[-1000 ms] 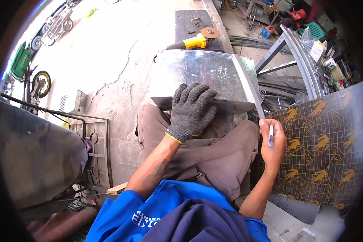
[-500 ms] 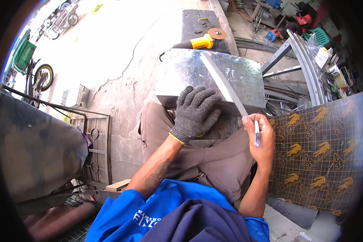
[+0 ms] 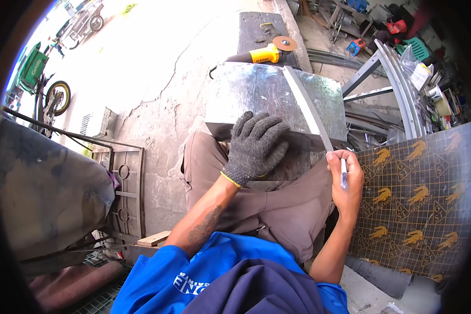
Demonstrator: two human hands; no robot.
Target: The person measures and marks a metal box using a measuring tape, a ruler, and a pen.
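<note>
My left hand [image 3: 257, 142], in a dark grey knit glove with a yellow cuff edge, rests at the near edge of a shiny sheet-metal box [image 3: 235, 94]. Its fingers are stretched out and hold nothing. My bare right hand [image 3: 347, 180] is closed to the right of the box. Between thumb and fingers it grips the near end of a long, narrow metal strip [image 3: 304, 99], which lies slantwise across the box top. A pen [image 3: 344, 175] with a clear, bluish tip end is also held in that hand, pointing down toward me.
Behind the box, a yellow angle grinder [image 3: 267, 54] and another glove [image 3: 268, 32] lie on a dark board. A metal frame [image 3: 397, 83] and loose bars stand at right, above a printed panel [image 3: 413, 204]. A metal gate [image 3: 125, 188] is at left.
The metal strip has swung and slid to the right across the box top. My right hand has moved slightly right with the strip and pen. My left hand has stayed nearly in place.
</note>
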